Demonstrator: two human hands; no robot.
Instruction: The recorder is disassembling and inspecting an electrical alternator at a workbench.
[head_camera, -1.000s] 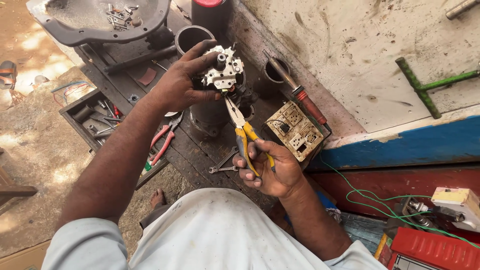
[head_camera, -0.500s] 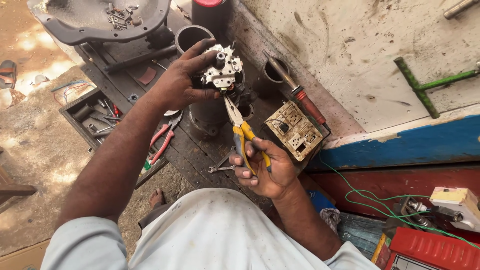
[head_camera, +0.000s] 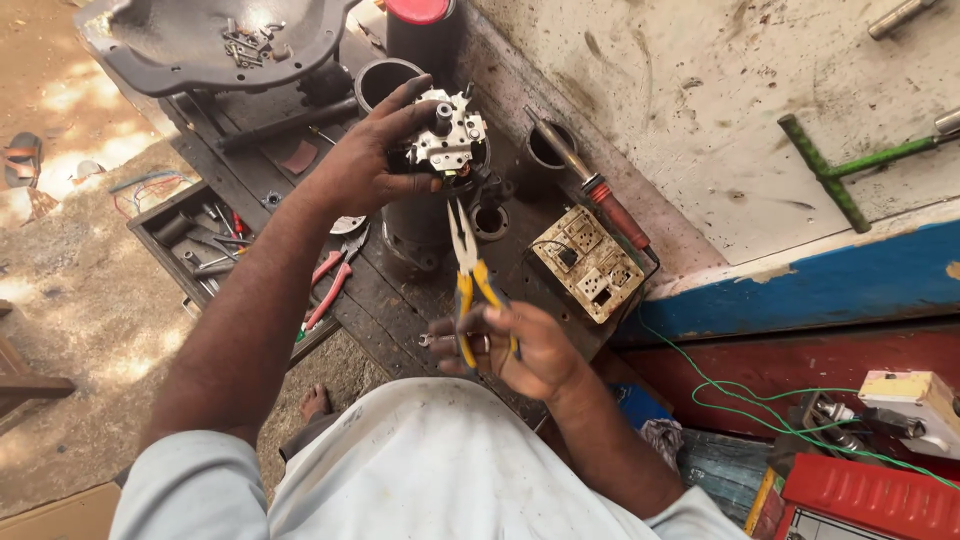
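Half the metal part (head_camera: 450, 140) hides behind left hand (head_camera: 365, 165).

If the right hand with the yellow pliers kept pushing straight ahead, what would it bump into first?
Probably the metal part gripped in the left hand. The right hand aims the yellow-handled pliers up at its underside, and the tips look nearly there, though depth is hard to judge.
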